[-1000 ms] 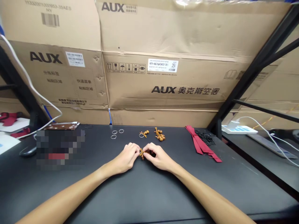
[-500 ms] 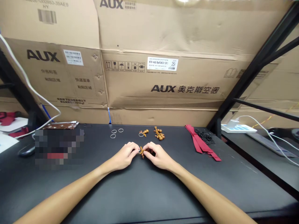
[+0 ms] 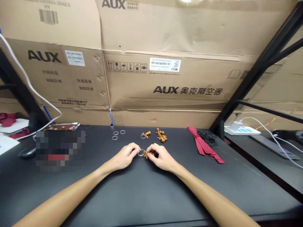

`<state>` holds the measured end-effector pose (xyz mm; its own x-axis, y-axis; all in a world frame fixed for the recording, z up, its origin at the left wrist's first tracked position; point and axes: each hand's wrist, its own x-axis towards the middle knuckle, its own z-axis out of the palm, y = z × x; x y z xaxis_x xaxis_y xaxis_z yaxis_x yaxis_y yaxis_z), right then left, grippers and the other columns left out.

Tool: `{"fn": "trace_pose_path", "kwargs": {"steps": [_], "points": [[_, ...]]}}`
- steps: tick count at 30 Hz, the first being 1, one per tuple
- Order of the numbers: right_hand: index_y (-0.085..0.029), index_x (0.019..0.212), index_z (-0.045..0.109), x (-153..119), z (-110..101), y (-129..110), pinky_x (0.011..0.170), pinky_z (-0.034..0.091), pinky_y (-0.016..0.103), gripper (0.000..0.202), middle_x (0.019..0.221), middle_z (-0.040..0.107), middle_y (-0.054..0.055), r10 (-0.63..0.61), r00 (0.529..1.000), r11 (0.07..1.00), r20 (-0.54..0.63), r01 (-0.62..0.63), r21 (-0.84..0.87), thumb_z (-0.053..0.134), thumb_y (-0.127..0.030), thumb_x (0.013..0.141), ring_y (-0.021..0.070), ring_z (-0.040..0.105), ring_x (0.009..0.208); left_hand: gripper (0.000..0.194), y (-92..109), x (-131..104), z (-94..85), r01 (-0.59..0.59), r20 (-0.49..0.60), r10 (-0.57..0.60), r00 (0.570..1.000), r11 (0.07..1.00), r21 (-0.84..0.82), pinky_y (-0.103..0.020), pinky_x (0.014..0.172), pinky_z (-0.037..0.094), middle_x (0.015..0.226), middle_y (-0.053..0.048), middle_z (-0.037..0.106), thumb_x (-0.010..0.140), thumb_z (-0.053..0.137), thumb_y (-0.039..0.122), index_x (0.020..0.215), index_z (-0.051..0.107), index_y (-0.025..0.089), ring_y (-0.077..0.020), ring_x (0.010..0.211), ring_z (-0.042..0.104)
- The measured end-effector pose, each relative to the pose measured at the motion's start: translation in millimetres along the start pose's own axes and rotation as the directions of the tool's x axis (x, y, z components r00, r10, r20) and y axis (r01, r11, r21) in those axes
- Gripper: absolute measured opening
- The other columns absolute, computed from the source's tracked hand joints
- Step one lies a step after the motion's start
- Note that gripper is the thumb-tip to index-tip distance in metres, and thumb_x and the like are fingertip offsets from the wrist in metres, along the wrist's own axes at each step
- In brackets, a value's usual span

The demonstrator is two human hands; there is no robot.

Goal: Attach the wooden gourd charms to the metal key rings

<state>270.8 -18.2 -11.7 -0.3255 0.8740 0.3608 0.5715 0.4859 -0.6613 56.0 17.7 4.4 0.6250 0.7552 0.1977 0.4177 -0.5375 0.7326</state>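
Observation:
Between the fingertips of my left hand (image 3: pixel 127 155) is the edge of a silver key ring (image 3: pixel 141 153), held just above the black table. My right hand (image 3: pixel 161 157) pinches a brown beaded gourd pendant with a yellow cord (image 3: pixel 145 154); its beads are partly hidden by the fingers. The cord's end meets the ring's right side; I cannot tell if it is looped through. Beyond my hands lies another gourd pendant (image 3: pixel 148 134) with a key ring (image 3: pixel 143 136) at its left. To its right sits a small heap of gourd pendants (image 3: pixel 162 136).
Several loose key rings (image 3: pixel 115 137) lie at the back left. Red ribbon strips (image 3: pixel 204 145) and a pile of black clasps (image 3: pixel 209 138) are on the right. A cardboard wall (image 3: pixel 165 78) closes off the back of the table (image 3: pixel 142 195). A pixelated item (image 3: pixel 59 149) lies left.
My left hand has shifted slightly left, and the key ring now shows as a full loop between the hands. My right hand stays on the pendant, moved slightly right.

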Motion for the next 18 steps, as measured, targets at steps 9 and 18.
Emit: {"fn": "trace_pose_path", "kwargs": {"steps": [9,18], "points": [[-0.020,0.083,0.058,-0.1,0.4,6.4,0.063,0.043,0.026,0.011,0.075,0.060,0.000,-0.014,0.998,0.997,-0.056,0.009,-0.076,0.052,-0.012,0.081,0.0139,0.054,0.067,0.021,-6.6,-1.0,7.3,-0.205,-0.068,0.217,0.974,0.967,0.148,-0.031,0.082,0.044,0.094,-0.004,0.055,0.098,0.033,0.025,0.085,0.048,0.019,-0.0163,0.085,0.052],[-0.021,0.083,0.060,0.5,1.8,1.0,0.064,0.044,0.025,0.009,0.076,0.063,0.000,-0.006,1.000,0.999,-0.005,0.006,0.050,0.052,-0.018,0.085,0.0130,0.056,0.066,0.019,-6.9,-0.8,8.7,-0.205,-0.064,0.223,0.973,0.954,0.217,-0.033,0.084,0.044,0.096,-0.005,0.056,0.096,0.036,0.022,0.083,0.049,0.020,-0.0178,0.088,0.053]]}}
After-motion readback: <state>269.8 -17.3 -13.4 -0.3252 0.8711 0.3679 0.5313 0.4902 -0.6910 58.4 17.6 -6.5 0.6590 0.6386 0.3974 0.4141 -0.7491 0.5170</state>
